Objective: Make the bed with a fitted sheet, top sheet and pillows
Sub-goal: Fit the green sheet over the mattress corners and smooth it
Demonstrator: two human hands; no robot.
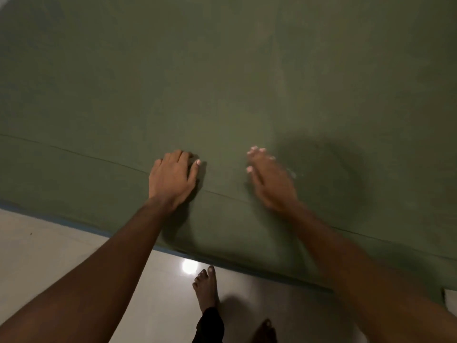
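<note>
sheet: olive-green fabric sheet point(222, 82) lay flat, filled upper frame
left hand point(173, 178): centre, on sheet, fingers bent; grip, could not tell
right hand point(269, 180): centre-right, blurred, fingers straight

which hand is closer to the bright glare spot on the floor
Left. The left hand rests on the green sheet almost directly beyond the glare spot; the right hand is over the sheet too, further off to the right.

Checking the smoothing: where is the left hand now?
In the head view, the left hand rests on the green sheet near the bed's near edge, left of the right hand.
</note>
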